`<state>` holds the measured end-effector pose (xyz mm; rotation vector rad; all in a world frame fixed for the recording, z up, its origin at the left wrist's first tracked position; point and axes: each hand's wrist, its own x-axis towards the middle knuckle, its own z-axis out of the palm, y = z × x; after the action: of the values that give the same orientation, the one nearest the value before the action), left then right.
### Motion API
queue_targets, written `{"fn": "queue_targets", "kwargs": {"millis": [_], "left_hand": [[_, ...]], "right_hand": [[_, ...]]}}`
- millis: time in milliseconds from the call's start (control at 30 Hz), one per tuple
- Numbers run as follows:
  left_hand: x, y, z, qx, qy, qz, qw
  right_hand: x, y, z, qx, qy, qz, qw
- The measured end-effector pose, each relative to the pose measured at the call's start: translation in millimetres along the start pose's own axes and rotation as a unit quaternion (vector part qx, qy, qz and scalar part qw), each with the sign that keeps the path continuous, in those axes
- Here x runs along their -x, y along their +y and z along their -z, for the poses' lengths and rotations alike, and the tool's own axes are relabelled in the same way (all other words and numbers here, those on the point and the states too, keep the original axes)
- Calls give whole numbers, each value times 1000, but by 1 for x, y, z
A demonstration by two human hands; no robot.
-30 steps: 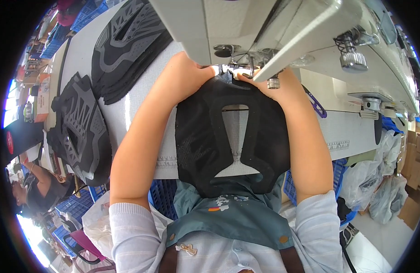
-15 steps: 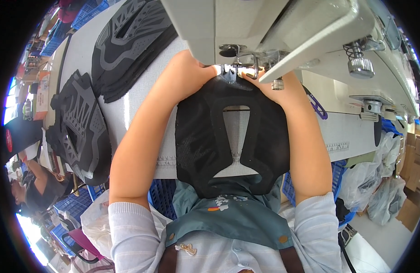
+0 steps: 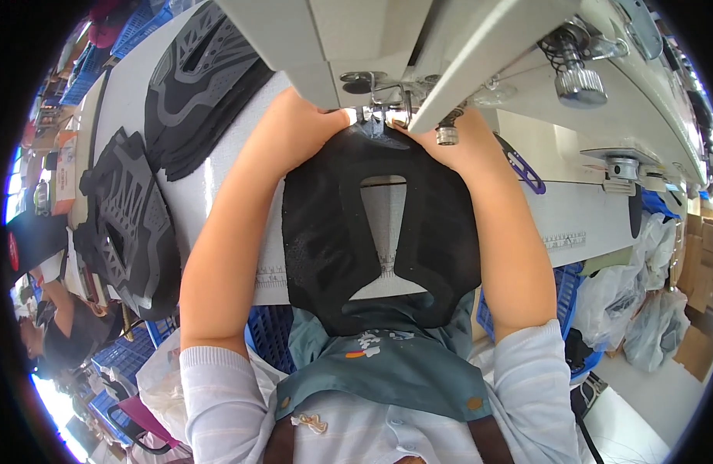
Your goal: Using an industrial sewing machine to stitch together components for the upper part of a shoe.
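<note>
A black fabric shoe upper (image 3: 318, 224) lies with its far edge under the presser foot (image 3: 377, 116) of a white sewing machine (image 3: 356, 39). Its cut-out middle faces me, and the near end hangs over the table edge onto my apron. My left hand (image 3: 306, 124) pinches the far edge left of the foot, thumb on top. On the other side of the foot, my right hand (image 3: 453, 143) grips the same edge; the machine's lever partly hides those fingers. Both hands are closed on the upper, close to the lit needle area.
Grey-patterned uppers lie in a stack (image 3: 198, 85) at the far left, with another pile (image 3: 132, 224) nearer. Purple thread snips (image 3: 524, 166) rest right of my right arm. Blue crates (image 3: 275, 336) stand below the table, plastic bags (image 3: 642, 309) at right. Another person (image 3: 66, 317) is at left.
The whole view has shifted a little, so the machine and table sit further left. Both hands keep hold of the upper, with little visible movement against the presser foot.
</note>
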<state>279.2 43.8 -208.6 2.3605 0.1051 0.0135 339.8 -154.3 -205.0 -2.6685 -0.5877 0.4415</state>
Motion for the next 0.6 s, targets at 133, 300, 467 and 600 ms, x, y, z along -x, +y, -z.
{"fn": "queue_targets", "kwargs": {"millis": [133, 300, 467, 600], "left_hand": [[-1, -3, -2, -10, 0, -31, 999], [-4, -12, -5, -25, 1, -12, 1000], [-3, -13, -7, 24, 18, 6, 1000], [-3, -9, -6, 34, 21, 10, 999]], "right_hand": [[0, 7, -6, -19, 14, 17, 1000], [2, 6, -6, -43, 21, 25, 999], [-1, 13, -15, -55, 41, 25, 997], [-1, 18, -18, 69, 143, 175, 972]]}}
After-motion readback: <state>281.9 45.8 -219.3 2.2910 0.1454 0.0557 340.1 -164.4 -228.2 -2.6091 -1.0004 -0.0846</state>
